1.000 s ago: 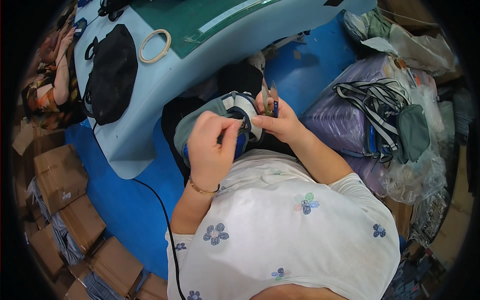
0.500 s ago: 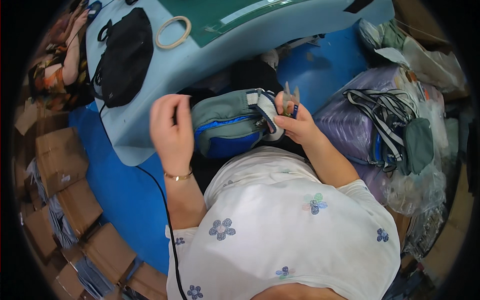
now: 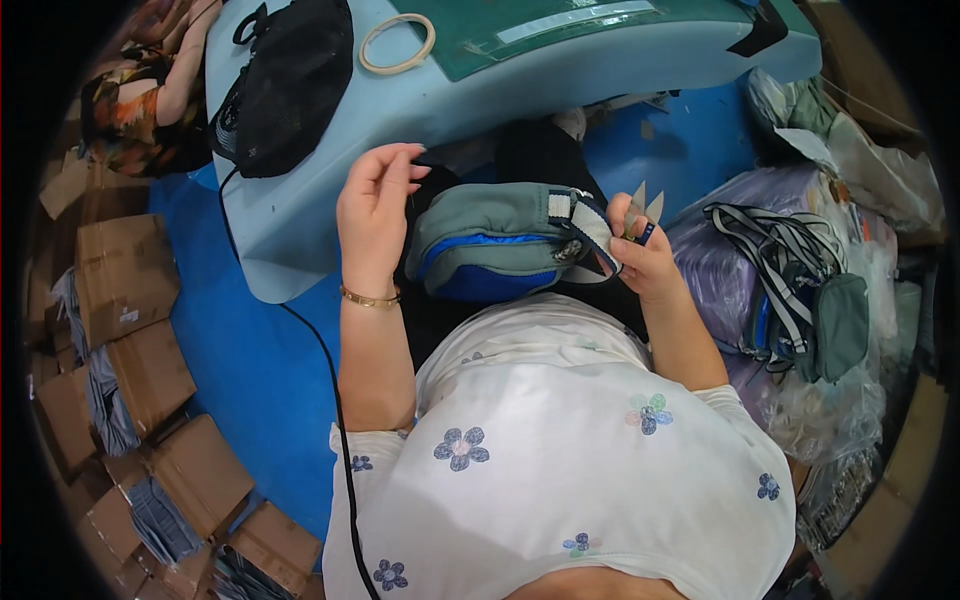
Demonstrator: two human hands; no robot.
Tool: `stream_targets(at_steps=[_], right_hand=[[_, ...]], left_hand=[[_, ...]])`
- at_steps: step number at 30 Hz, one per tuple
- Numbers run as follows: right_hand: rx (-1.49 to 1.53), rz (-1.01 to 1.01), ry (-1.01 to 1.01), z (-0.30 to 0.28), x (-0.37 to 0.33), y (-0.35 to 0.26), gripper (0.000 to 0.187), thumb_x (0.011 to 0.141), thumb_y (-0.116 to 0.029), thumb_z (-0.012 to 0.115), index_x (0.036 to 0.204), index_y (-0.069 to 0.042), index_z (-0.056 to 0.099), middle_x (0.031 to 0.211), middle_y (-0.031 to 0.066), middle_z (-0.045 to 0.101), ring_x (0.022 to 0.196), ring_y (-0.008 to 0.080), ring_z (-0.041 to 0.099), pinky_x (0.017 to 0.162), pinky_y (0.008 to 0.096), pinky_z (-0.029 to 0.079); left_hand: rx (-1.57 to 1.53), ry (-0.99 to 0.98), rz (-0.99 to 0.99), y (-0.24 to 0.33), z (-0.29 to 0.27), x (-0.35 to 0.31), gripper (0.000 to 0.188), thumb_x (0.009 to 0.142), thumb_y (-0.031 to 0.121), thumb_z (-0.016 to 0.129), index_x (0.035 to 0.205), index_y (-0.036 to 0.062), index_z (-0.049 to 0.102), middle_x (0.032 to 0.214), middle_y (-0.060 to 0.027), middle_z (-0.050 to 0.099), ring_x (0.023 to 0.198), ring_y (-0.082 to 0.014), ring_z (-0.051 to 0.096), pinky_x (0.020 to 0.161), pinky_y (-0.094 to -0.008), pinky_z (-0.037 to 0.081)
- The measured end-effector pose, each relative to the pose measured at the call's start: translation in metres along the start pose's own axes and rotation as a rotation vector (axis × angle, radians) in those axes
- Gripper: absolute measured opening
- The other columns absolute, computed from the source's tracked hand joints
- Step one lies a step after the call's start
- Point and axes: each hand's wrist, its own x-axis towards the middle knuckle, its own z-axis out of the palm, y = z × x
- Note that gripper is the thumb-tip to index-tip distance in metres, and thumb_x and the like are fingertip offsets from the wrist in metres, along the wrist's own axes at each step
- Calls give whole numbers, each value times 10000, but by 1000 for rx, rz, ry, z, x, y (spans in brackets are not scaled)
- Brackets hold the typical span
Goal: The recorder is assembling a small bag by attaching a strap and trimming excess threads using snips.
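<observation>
A grey-green and blue pouch bag (image 3: 490, 240) rests across my lap, its blue zip side facing me. A white and dark-striped webbing strap (image 3: 592, 225) loops from its right end. My right hand (image 3: 645, 262) is closed around small scissors (image 3: 654, 208) at that end, next to the strap; the blades point up and stand apart. My left hand (image 3: 375, 220), with a bracelet on the wrist, is raised just left of the bag, off it. Its fingers are bent together in a pinch; anything between them is too small to make out.
Ahead is a light blue table (image 3: 300, 225) with a black bag (image 3: 295, 90), a tape ring (image 3: 397, 44) and a green mat (image 3: 480, 45). Similar bags with striped straps (image 3: 835, 325) lie on plastic-wrapped goods at right. Cardboard boxes (image 3: 125, 280) line the left. Another person (image 3: 130, 120) sits far left.
The view has shifted, so the table and bags sit differently in it. My left hand's fingers have straightened a little, still beside the bag. The scissors remain in my right hand.
</observation>
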Motion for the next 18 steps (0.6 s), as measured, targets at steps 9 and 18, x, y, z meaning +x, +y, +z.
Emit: stream_targets(at_steps=[9, 18], right_hand=[[-79, 32, 19, 0, 4, 0, 250, 807, -88, 664, 906, -109, 435, 786, -6, 497, 656, 59, 479, 531, 188, 327], [-170, -98, 138, -24, 19, -29, 235, 766, -77, 660, 934, -70, 496, 847, 3, 485, 749, 90, 482, 672, 219, 391]], left_hand=[[713, -473, 246, 36, 26, -25, 277, 788, 237, 689, 976, 42, 634, 935, -95, 621, 875, -230, 607, 750, -304, 477], [692, -438, 366, 18, 58, -78, 196, 795, 190, 670, 882, 46, 570, 803, -113, 574, 685, -295, 577, 576, -356, 471]])
